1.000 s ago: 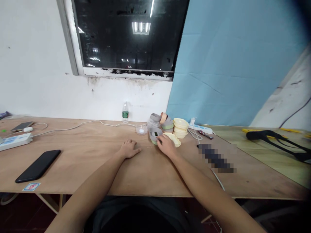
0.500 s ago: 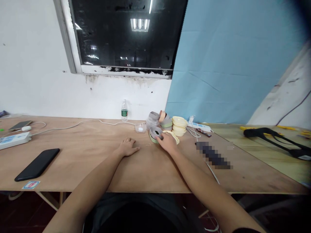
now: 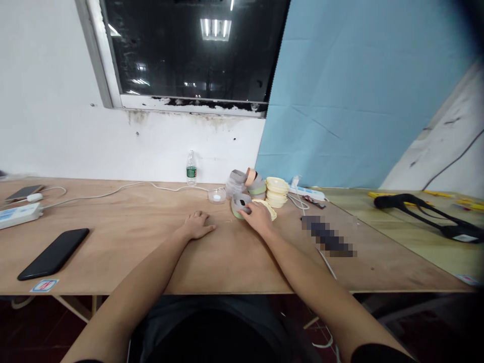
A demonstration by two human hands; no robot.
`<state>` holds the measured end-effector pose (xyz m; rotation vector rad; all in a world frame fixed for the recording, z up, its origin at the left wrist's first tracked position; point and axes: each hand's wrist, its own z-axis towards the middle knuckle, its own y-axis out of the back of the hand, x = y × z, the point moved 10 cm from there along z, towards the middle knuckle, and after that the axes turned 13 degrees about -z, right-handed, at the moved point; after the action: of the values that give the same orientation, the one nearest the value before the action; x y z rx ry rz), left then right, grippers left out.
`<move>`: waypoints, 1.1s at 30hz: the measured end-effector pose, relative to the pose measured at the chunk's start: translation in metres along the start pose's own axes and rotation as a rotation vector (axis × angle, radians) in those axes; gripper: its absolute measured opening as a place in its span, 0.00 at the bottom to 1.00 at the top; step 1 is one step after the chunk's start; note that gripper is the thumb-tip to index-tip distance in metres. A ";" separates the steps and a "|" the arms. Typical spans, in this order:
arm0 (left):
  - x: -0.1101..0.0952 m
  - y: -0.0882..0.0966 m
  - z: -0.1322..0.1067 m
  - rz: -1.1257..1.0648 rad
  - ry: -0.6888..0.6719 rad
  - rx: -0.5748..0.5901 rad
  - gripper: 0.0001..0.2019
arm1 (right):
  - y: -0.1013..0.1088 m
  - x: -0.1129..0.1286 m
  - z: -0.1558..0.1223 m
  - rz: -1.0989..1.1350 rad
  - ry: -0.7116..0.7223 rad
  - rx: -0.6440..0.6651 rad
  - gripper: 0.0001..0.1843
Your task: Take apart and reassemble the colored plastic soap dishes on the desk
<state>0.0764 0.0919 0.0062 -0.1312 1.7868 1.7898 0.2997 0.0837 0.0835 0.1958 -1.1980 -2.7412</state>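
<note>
My left hand (image 3: 196,225) lies flat on the wooden table with its fingers spread, holding nothing. To its right, my right hand (image 3: 258,218) grips the near right rim of a round grey and green plastic ring-shaped piece (image 3: 237,202), thumb and fingers closed at its edge. The piece appears to rest on the table, and its far inner side shows a dark slot. Just behind it stand stacked grey pieces (image 3: 235,186) and an orange ring (image 3: 251,176). A pale yellow piece (image 3: 269,205) is partly hidden by my right hand.
A stack of pale yellow scalloped pieces (image 3: 277,192) stands right of the grey ones. A clear round dish (image 3: 217,195) and a plastic bottle (image 3: 191,169) are at the back. A black phone (image 3: 53,254) lies left; power strips (image 3: 308,192) and white cables cross the table.
The view has tilted slightly, shifting everything a little up and left. Both hands and the round grey and green piece keep nearly the same places on the table.
</note>
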 end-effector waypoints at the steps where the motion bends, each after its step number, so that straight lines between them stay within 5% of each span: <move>1: 0.000 0.000 0.000 0.002 0.001 0.006 0.37 | -0.001 0.000 0.000 0.008 0.001 -0.003 0.15; 15: 0.004 -0.004 0.002 0.015 0.011 0.030 0.38 | -0.004 -0.006 -0.001 0.101 -0.078 -0.002 0.17; 22: 0.003 -0.002 0.004 -0.028 -0.014 0.006 0.37 | 0.012 -0.013 0.000 0.214 -0.134 -0.123 0.20; 25: 0.011 0.019 0.007 -0.180 -0.036 -0.107 0.32 | 0.023 -0.028 0.000 0.308 -0.197 -0.217 0.20; 29: 0.050 0.069 -0.003 -0.274 0.063 -0.457 0.25 | 0.026 -0.051 -0.003 0.286 -0.258 -0.251 0.18; 33: 0.078 0.077 -0.008 -0.273 0.145 -0.484 0.23 | 0.023 -0.070 -0.006 0.264 -0.323 -0.254 0.16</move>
<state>-0.0261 0.1168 0.0361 -0.6774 1.3138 2.0079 0.3714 0.0767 0.1009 -0.4163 -0.8474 -2.7149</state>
